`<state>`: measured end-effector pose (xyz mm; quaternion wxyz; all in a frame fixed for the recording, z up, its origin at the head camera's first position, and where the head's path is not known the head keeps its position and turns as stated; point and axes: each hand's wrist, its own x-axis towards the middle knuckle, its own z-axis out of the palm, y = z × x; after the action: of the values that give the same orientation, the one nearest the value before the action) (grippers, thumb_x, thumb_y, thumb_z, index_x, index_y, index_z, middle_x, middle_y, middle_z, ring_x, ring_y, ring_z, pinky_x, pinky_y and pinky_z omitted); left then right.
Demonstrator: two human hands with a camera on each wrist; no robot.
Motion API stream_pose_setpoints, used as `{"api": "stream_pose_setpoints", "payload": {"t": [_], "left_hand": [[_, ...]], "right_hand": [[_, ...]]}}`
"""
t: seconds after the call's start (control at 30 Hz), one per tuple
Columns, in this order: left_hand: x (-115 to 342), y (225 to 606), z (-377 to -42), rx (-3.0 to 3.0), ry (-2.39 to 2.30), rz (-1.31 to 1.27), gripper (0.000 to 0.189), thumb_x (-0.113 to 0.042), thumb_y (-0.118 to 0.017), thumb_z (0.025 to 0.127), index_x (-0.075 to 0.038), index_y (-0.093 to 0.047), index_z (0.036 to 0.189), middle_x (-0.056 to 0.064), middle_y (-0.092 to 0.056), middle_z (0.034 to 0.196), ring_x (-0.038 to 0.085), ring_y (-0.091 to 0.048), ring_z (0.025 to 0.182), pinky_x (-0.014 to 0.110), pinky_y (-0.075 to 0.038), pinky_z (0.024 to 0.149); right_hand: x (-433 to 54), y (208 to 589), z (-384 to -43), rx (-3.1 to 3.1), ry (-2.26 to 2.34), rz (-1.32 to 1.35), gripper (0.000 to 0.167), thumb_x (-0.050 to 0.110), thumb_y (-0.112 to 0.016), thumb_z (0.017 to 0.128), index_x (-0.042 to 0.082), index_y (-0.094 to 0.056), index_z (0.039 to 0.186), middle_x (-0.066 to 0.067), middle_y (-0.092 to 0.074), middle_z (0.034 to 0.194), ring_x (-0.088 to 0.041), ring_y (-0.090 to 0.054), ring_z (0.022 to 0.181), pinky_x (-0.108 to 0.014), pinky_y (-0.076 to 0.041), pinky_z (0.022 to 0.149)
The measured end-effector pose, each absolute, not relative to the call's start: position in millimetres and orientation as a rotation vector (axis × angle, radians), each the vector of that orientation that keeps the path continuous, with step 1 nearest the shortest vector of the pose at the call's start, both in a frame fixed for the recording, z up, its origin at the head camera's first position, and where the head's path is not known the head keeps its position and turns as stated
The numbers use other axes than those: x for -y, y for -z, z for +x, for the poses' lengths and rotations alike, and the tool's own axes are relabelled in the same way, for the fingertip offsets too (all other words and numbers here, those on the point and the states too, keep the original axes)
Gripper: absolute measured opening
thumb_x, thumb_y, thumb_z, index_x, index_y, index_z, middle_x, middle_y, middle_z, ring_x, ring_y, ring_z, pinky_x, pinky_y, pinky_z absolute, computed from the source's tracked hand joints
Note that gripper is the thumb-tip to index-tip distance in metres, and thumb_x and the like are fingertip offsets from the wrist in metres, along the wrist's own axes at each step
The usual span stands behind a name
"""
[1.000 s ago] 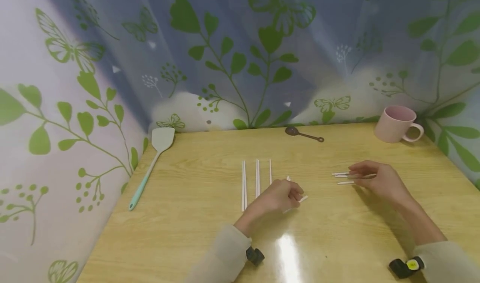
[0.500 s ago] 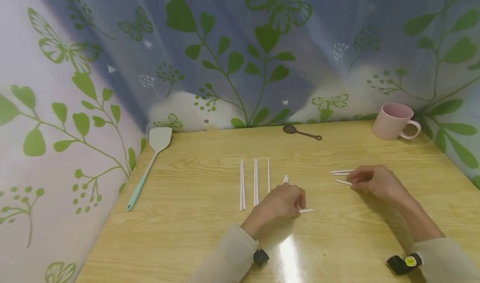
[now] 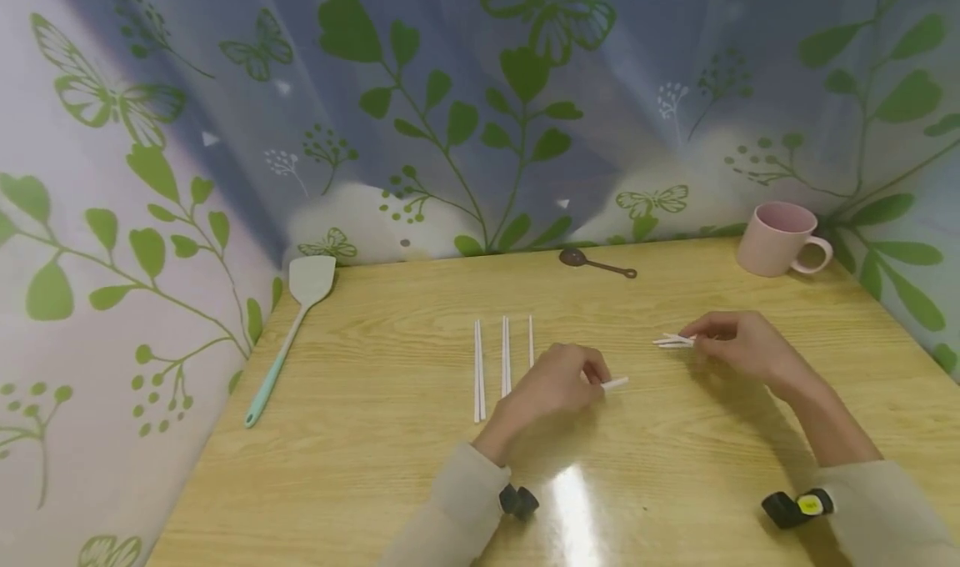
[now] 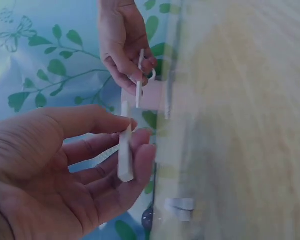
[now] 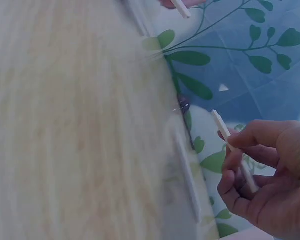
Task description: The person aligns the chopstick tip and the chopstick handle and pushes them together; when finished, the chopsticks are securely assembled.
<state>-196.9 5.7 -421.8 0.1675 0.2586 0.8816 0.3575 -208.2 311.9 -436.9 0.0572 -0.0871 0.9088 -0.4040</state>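
Observation:
My left hand point(image 3: 566, 379) pinches a white chopstick point(image 4: 125, 150) between thumb and fingers; one end sticks out to its right in the head view. My right hand point(image 3: 738, 346) pinches another white chopstick point(image 5: 240, 160) with thumb and fingertips, over the table's right part. In the head view its tip crosses other white chopstick ends point(image 3: 666, 345); a chopstick point(image 5: 190, 180) also lies on the table beside it in the right wrist view. Left of my left hand, two pairs of white chopsticks point(image 3: 478, 371) and a single chopstick point(image 3: 531, 342), partly covered by the hand, lie lengthwise.
A spatula point(image 3: 288, 350) with a pale green handle lies along the table's left edge. At the back are a dark brown spoon point(image 3: 596, 263) and, in the right corner, a pink mug point(image 3: 777, 240). A leaf-patterned curtain point(image 3: 465, 117) hangs behind the wooden table point(image 3: 360, 467).
My left hand has lifted slightly, its chopstick end moving up; tips seen beyond the hand no longer show. My right hand's chopstick has swung up across the others. The head view has shifted slightly.

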Motion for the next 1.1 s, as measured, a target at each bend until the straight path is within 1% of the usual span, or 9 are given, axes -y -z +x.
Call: {"api": "stream_pose_setpoints", "payload": {"t": [0.07,0.13,0.2,0.37,0.5,0.57,0.73,0.87,1.1], "left_hand": [[-4.1,417.8,-198.6,-2.498,-1.067,0.716,0.012,-0.005,-0.070,0.095,-0.011,-0.075,0.104,-0.005,-0.068,0.092,0.008,-0.059,0.067,0.019,-0.047,0.057],[-1.9,413.9,-200.5,-2.503,-1.094,0.715,0.010,-0.006,-0.069,0.097,-0.011,-0.073,0.105,-0.003,-0.069,0.095,0.008,-0.058,0.063,0.019,-0.046,0.054],[1.0,410.5,-202.8,-2.512,-1.118,0.714,0.010,-0.009,-0.069,0.098,-0.012,-0.073,0.107,-0.003,-0.069,0.096,0.007,-0.058,0.065,0.020,-0.047,0.056],[13.5,404.3,-209.5,-2.460,-1.268,0.740,0.015,-0.014,-0.064,0.103,-0.012,-0.071,0.116,-0.001,-0.073,0.095,0.024,-0.069,0.077,0.023,-0.052,0.062],[24.9,400.6,-213.9,-2.427,-1.384,0.767,0.022,-0.013,-0.059,0.106,-0.012,-0.071,0.124,0.007,-0.076,0.097,0.034,-0.071,0.079,0.023,-0.053,0.061],[28.9,398.6,-215.1,-2.435,-1.422,0.747,0.024,-0.014,-0.059,0.105,-0.014,-0.073,0.124,0.006,-0.075,0.094,0.033,-0.069,0.075,0.023,-0.052,0.058],[37.5,392.1,-215.1,-2.463,-1.482,0.708,0.024,-0.017,-0.060,0.104,-0.018,-0.075,0.123,-0.004,-0.073,0.085,0.016,-0.061,0.062,0.023,-0.050,0.055],[41.1,387.2,-212.3,-2.448,-1.509,0.716,0.025,-0.018,-0.060,0.105,-0.019,-0.075,0.124,-0.006,-0.072,0.084,0.013,-0.059,0.062,0.025,-0.053,0.058],[41.5,379.3,-208.1,-2.403,-1.579,0.743,0.024,-0.021,-0.061,0.105,-0.022,-0.076,0.124,-0.003,-0.072,0.087,0.014,-0.062,0.064,0.027,-0.057,0.061]], "right_hand": [[-308.6,431.6,-210.7,-2.768,1.254,-0.283,0.024,0.014,-0.064,0.104,0.001,-0.072,0.123,-0.019,-0.070,0.115,-0.012,-0.058,0.082,-0.028,-0.052,0.065],[-305.1,426.1,-212.9,-2.770,1.298,-0.304,0.026,0.017,-0.061,0.106,0.002,-0.072,0.124,-0.019,-0.068,0.117,-0.014,-0.058,0.085,-0.030,-0.052,0.067],[-301.4,420.2,-215.3,-2.768,1.344,-0.314,0.027,0.020,-0.059,0.108,0.004,-0.071,0.126,-0.016,-0.066,0.112,-0.015,-0.055,0.085,-0.031,-0.049,0.066],[-287.2,406.3,-220.3,-2.763,1.490,-0.333,0.032,0.028,-0.055,0.110,0.006,-0.070,0.128,-0.010,-0.060,0.096,-0.020,-0.052,0.081,-0.034,-0.040,0.058],[-275.8,400.3,-223.0,-2.739,1.618,-0.339,0.031,0.026,-0.055,0.110,0.006,-0.068,0.130,-0.004,-0.059,0.094,-0.020,-0.054,0.081,-0.033,-0.041,0.058],[-272.0,398.7,-222.7,-2.721,1.666,-0.338,0.032,0.026,-0.054,0.110,0.004,-0.067,0.131,-0.003,-0.061,0.095,-0.018,-0.056,0.083,-0.029,-0.046,0.064],[-263.6,396.7,-218.2,-2.661,1.795,-0.354,0.034,0.024,-0.054,0.110,-0.001,-0.063,0.133,-0.001,-0.063,0.098,-0.014,-0.061,0.080,-0.023,-0.052,0.072],[-252.8,393.8,-211.7,-2.614,1.891,-0.373,0.034,0.025,-0.053,0.110,-0.002,-0.063,0.128,-0.003,-0.059,0.087,-0.016,-0.055,0.073,-0.025,-0.048,0.067],[-226.9,384.3,-203.3,-2.626,1.921,-0.438,0.033,0.028,-0.056,0.109,-0.004,-0.065,0.106,-0.003,-0.046,0.071,-0.020,-0.044,0.066,-0.032,-0.040,0.058]]}}
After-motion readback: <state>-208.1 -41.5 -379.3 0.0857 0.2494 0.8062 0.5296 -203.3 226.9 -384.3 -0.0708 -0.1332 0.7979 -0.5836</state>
